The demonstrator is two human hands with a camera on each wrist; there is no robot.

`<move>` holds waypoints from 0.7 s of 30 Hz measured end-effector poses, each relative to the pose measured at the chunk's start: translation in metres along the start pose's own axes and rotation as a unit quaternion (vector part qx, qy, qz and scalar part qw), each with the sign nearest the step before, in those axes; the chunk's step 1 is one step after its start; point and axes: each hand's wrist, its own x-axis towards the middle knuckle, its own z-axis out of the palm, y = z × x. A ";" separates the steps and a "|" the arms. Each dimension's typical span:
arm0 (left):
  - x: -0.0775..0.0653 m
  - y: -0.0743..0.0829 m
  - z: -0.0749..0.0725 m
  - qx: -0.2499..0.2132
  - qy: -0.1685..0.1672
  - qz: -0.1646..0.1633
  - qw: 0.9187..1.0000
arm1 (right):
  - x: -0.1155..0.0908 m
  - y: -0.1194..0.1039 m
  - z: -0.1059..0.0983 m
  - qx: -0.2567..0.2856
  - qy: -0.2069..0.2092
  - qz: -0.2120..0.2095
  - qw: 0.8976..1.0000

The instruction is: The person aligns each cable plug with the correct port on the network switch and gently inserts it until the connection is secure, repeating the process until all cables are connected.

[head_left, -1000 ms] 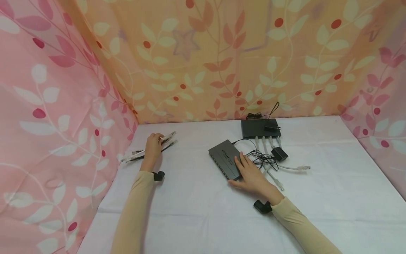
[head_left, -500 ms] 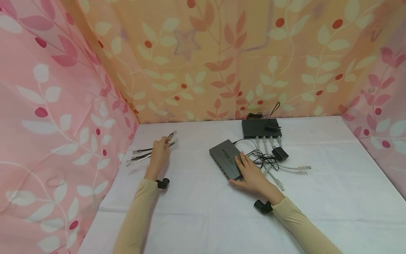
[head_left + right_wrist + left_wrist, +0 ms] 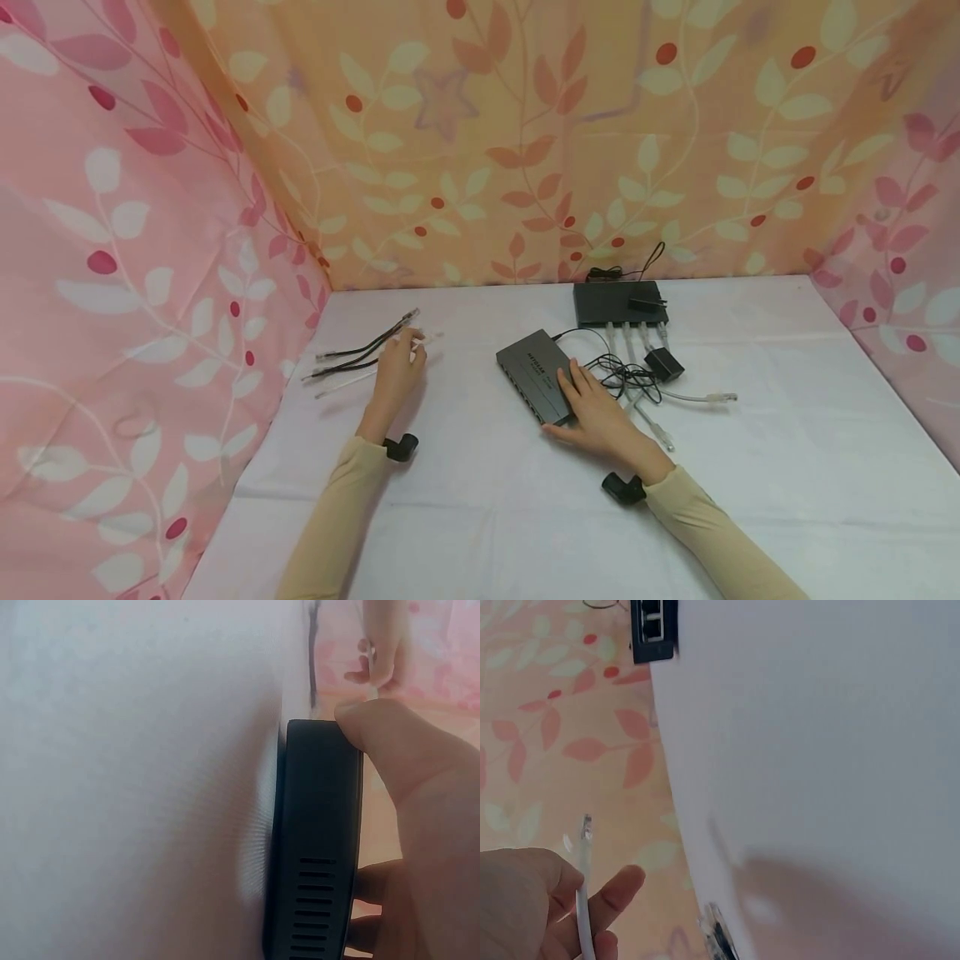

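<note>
My left hand (image 3: pixel 397 371) pinches a short white network cable (image 3: pixel 583 904) between thumb and fingers, its clear plug pointing up past the fingertips in the left wrist view. Two short black network cables (image 3: pixel 378 337) lie on the cloth just beyond and to the left of that hand. A dark grey NETGEAR network switch (image 3: pixel 528 367) lies angled on the table. My right hand (image 3: pixel 600 421) rests on its right side, fingers straight over the top and thumb at the near corner. In the right wrist view the switch's vented side (image 3: pixel 319 825) shows beneath the thumb.
Behind stands a second black switch (image 3: pixel 611 300) with several light network cables plugged into its front. A coiled black cord (image 3: pixel 622 375) and power adapter (image 3: pixel 663 364) lie before it. A loose grey cable plug (image 3: pixel 722 398) extends right. Floral curtains (image 3: pixel 450 167) surround the white table.
My left hand has moved right and slightly nearer, drawing the white cable away from the black cables, which it has let go. The right hand and the switch have stayed put.
</note>
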 end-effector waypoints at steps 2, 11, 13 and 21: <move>-0.002 0.005 0.003 -0.004 -0.007 0.000 1.000 | 0.000 0.000 0.001 0.001 0.001 -0.001 1.000; -0.013 0.025 0.013 -0.035 -0.065 -0.021 0.997 | -0.001 0.001 0.001 0.001 0.006 -0.007 1.000; -0.016 0.028 0.016 -0.041 -0.076 -0.032 0.996 | -0.001 0.001 0.001 0.002 0.006 -0.006 1.000; -0.025 0.038 0.026 -0.035 -0.076 -0.014 0.996 | -0.001 0.002 0.001 0.007 0.002 -0.003 1.000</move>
